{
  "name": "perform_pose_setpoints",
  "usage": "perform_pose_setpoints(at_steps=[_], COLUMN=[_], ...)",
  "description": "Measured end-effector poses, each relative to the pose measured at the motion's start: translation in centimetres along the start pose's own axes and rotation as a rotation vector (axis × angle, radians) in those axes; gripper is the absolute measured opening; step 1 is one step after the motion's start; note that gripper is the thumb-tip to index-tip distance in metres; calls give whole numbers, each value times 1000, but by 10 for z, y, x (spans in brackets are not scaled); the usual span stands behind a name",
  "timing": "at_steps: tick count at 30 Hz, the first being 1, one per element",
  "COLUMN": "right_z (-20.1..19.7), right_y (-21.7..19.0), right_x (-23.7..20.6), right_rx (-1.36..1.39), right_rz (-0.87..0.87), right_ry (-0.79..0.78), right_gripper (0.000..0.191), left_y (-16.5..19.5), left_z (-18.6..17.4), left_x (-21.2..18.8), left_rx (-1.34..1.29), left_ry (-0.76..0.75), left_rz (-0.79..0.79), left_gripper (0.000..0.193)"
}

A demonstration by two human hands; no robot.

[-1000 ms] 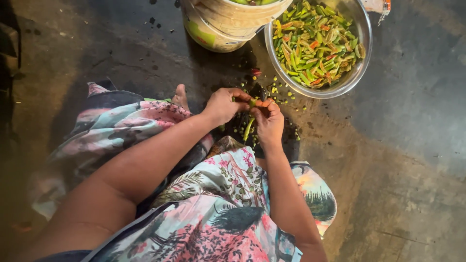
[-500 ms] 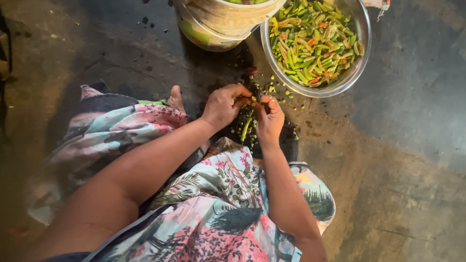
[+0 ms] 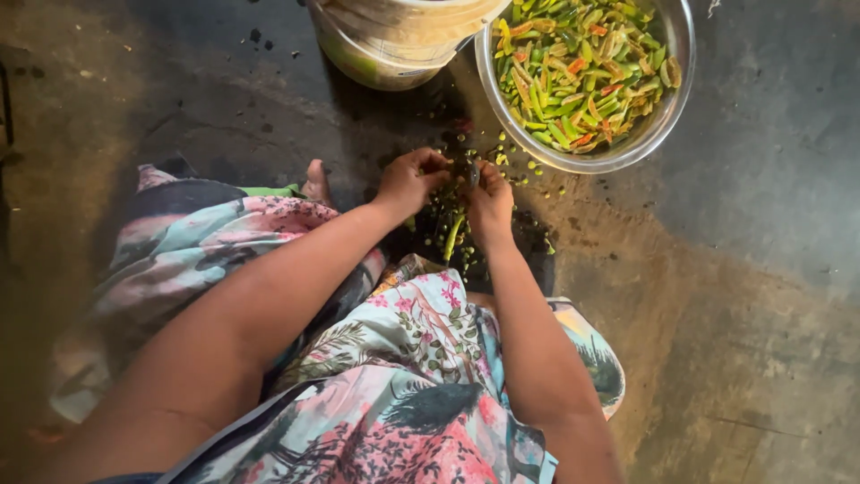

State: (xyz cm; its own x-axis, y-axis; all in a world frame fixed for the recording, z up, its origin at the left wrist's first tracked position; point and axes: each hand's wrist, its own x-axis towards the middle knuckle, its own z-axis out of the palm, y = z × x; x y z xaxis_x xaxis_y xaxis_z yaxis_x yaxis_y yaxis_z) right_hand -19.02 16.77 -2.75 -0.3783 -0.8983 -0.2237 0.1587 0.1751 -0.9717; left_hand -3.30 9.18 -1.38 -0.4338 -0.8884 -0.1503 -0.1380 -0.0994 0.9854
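While both pinch it, the green pod (image 3: 454, 235) hangs between left hand (image 3: 408, 182) and right hand (image 3: 491, 204).

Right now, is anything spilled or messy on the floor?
Yes. Small green bits lie scattered on the dark floor beside the metal bowl of pods, around the left hand and right hand. They look dropped outside the bowl.

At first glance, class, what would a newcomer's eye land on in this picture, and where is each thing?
First, the metal bowl at the top right, heaped with green, yellow and orange pod pieces. Next, in the middle, the left hand and right hand close together over a green pod, with small green bits scattered on the dark floor. A pale bucket stands left of the bowl.
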Motion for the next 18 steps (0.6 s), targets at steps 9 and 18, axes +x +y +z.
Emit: perform_pose_setpoints(at_steps=[9,18], right_z=[6,16], right_y=[-21,-40], right_x=[4,1], right_rx=[89,194], right_rz=[-209,21], right_ry=[117,79], right_gripper=[15,19], left_y=[6,-7], left_z=[13,13], left_x=[13,21], left_rx=[-653,-363], left_ry=[-125,-69], left_rz=[-55,-115], left_gripper=[15,16])
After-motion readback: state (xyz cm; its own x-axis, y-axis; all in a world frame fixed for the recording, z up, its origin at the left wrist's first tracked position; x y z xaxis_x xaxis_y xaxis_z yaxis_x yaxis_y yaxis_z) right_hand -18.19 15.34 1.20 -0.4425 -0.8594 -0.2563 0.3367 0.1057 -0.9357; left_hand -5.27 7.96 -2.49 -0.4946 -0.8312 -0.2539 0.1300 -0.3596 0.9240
